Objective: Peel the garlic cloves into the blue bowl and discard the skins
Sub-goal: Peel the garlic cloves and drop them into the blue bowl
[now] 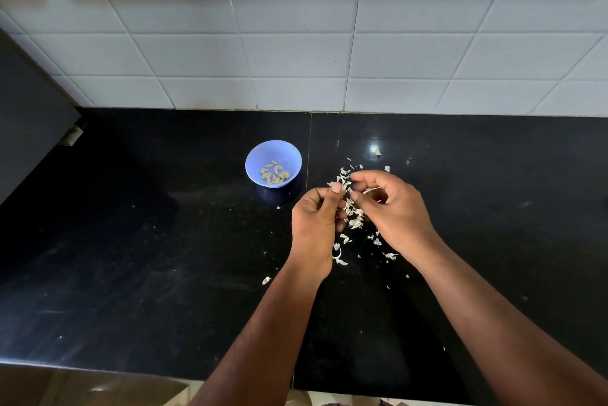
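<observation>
Scene: A person works over a black countertop backed by a white tiled wall, both forearms reaching in from the near edge.

Blue bowl: The blue bowl stands on the counter, the landmark here; a small heap of peeled cloves lies at its bottom.

Skins: The papery skins are scattered on the counter to the right of the bowl and nearer the camera, most of them under and between the two hands.

Left hand: The left hand hovers just right of the bowl and nearer the camera, fingers curled inward, thumb pressed toward the fingertips. Whether a clove sits in that pinch cannot be told; nothing of it shows.

Right hand: The right hand, farther right of the bowl, has its fingers curled with forefinger and thumb nearly meeting those of the left. A thin pale sliver, likely skin, shows at its fingers.

Handling: A clove is probably small, light and firm, slick once bared, so it wants a pinch at both ends. The skins look featherweight and brittle; they would scatter at a breath and are better swept together than picked up singly.

Stage: Judging by the bowl and the litter, peeling is well along; discarding is not yet done.
</observation>
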### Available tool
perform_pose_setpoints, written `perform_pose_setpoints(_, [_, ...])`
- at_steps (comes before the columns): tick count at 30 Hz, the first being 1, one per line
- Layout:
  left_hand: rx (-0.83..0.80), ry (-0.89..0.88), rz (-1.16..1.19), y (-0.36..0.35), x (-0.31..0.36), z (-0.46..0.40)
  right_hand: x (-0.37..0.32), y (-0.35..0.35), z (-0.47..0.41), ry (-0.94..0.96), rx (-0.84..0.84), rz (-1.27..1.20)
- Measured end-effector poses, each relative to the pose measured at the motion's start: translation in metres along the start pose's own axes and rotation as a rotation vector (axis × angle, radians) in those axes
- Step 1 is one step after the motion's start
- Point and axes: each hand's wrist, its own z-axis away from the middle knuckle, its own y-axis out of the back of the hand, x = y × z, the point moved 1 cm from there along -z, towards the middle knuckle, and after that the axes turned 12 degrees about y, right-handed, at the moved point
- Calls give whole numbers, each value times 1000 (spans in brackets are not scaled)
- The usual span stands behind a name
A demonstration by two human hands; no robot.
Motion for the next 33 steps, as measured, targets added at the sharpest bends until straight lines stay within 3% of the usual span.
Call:
perform_pose_setpoints(2, [8, -14, -46, 0, 0, 0, -8, -5, 0, 27, -3, -71])
perform_pose_setpoints(12, [-46, -4, -68, 4, 7, 3, -11, -4, -2, 184, 66, 40])
perform_pose_setpoints(20, [-34, -51, -164, -5, 18, 6, -16, -12, 2, -166, 145, -426])
perform_pose_setpoints(33, [-76, 29, -95, 1, 23, 6, -11, 0, -4, 221, 75, -41])
